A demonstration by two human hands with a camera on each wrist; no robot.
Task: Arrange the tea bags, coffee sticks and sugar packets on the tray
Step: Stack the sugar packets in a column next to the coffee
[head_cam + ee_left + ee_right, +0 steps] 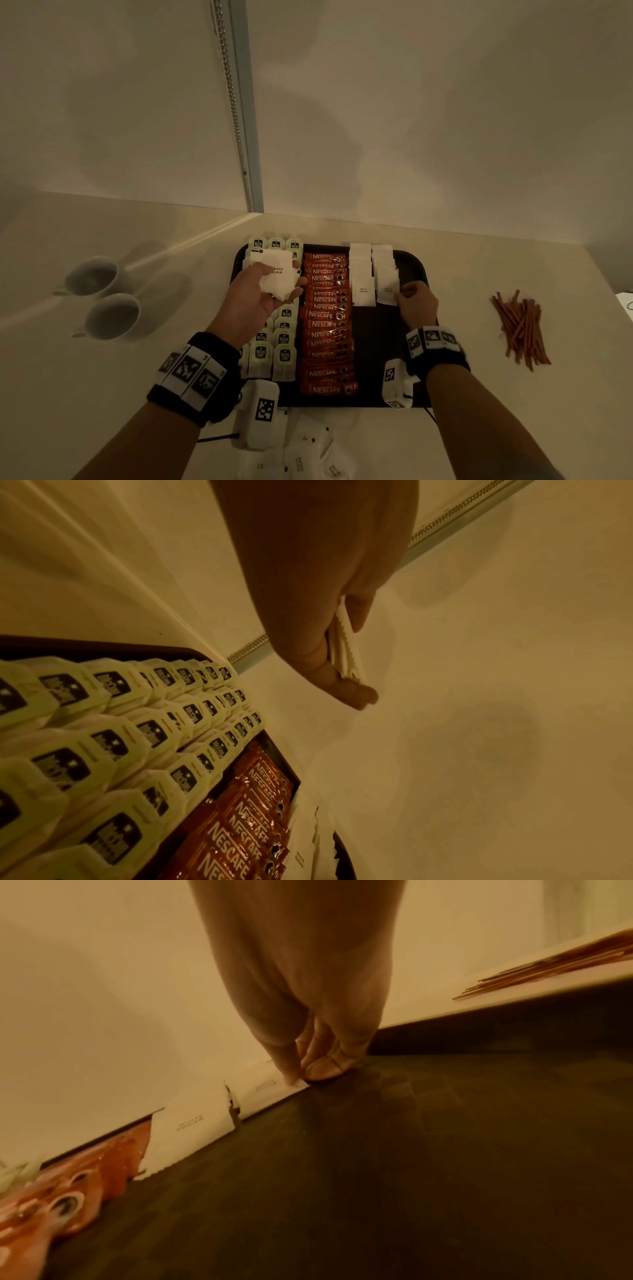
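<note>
A dark tray (416, 265) holds pale green tea bags (284, 356) in columns on its left, red coffee sticks (327, 323) down the middle and white sugar packets (362, 274) in two columns at the upper right. My left hand (265, 294) hovers palm-up over the tea bags and holds a small stack of sugar packets (278, 275), seen edge-on as sugar packets (344, 647) between thumb and fingers. My right hand (412, 303) pinches the near corner of the nearest sugar packet (387, 291) of the right column; the fingertips (291, 1079) pinch that packet (265, 1087) low on the tray.
Two white cups (102, 298) stand on the counter left of the tray. A pile of brown sticks (520, 325) lies to the right. More loose sugar packets (308, 448) lie on the counter in front of the tray. Walls rise close behind.
</note>
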